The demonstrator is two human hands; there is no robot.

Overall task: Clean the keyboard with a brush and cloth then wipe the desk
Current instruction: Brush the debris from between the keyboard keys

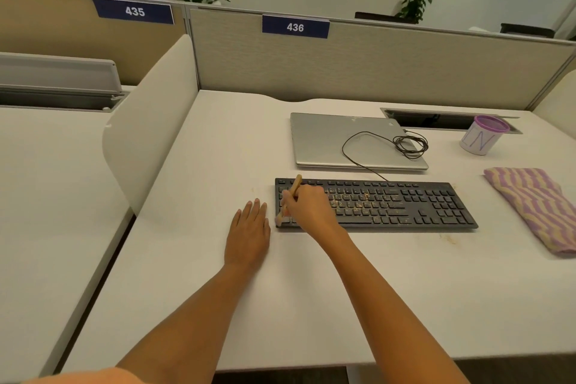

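Hard strokes could flick crumbs [358, 203] off the keyboard [405, 207]: right hand [307, 207] grips the brush [292, 192] at its left end, left hand [249, 231] flat, empty, alongside

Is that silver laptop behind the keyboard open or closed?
Closed. The laptop lies flat with its lid down, no screen showing, and a coiled black cable rests on top.

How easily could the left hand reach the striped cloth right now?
Probably not easily. The left hand rests flat on the desk left of the keyboard; the cloth lies past the keyboard's right end, with the right hand, gripping the brush, in between.
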